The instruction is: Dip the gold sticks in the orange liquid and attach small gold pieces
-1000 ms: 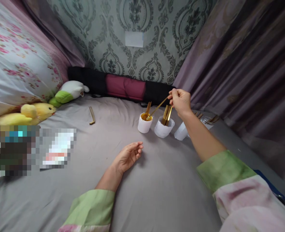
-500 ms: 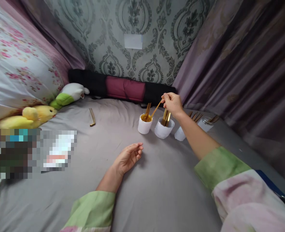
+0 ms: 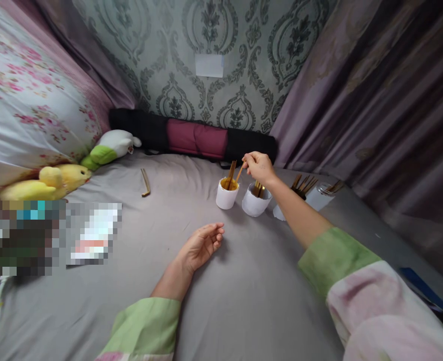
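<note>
My right hand (image 3: 259, 167) pinches the upper end of a thin light-brown stick (image 3: 240, 171), closed on it. The stick leans with its lower end at the mouth of a white cup (image 3: 227, 198) with a yellow inside. Several upright brown sticks (image 3: 231, 175) stand in that same cup. Below my right wrist is a wider white cup (image 3: 256, 205) holding several golden sticks (image 3: 259, 189), partly hidden by the hand. My left hand (image 3: 202, 245) rests on the grey sheet, palm turned inward, fingers loosely curled and holding nothing.
Two more white containers stand right, partly behind my forearm, with dark-tipped sticks (image 3: 304, 185) and a glass-rimmed jar (image 3: 321, 195). A bent golden piece (image 3: 145, 183) lies left on the sheet. Plush toys (image 3: 59, 181) and a black-and-maroon roll (image 3: 197, 138) line the back.
My right hand has moved a little left and down, and the stick in it has sunk lower into the yellow-lined cup. My left hand has stayed in place.
</note>
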